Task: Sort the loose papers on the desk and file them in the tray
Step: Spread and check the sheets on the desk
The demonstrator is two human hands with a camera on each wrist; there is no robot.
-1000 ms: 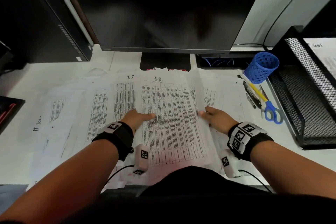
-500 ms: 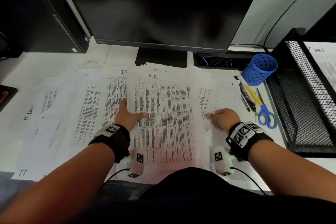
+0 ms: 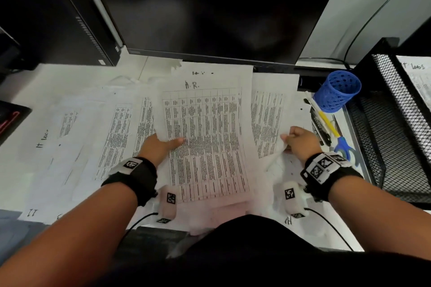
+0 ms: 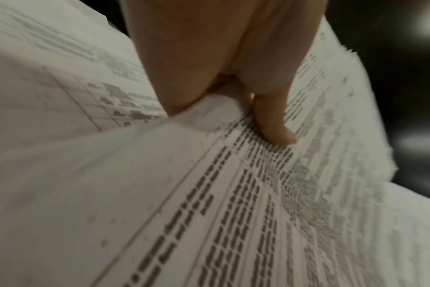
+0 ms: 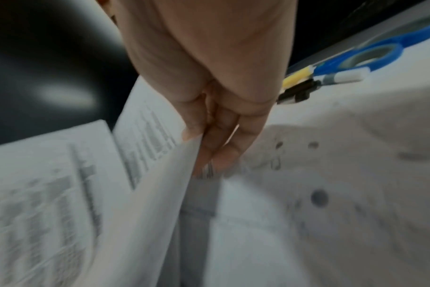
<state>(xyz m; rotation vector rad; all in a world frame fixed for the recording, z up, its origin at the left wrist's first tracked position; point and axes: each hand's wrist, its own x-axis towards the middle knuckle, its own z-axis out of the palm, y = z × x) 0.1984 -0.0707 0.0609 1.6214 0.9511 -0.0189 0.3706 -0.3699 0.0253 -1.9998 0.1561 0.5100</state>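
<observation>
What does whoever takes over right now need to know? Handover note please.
Left hand: holds the left edge of the sheet marked A.R., thumb on top, sheet lifted off the pile.
Right hand: fingers pinch the edge of the printed sheet to the right of it.
Loose papers cover the desk, overlapping, left of centre to the scissors.
Mesh tray at far right holds one sheet marked IT.
Done: apparently that one sheet filed.
Left: sort and file everything else.
</observation>
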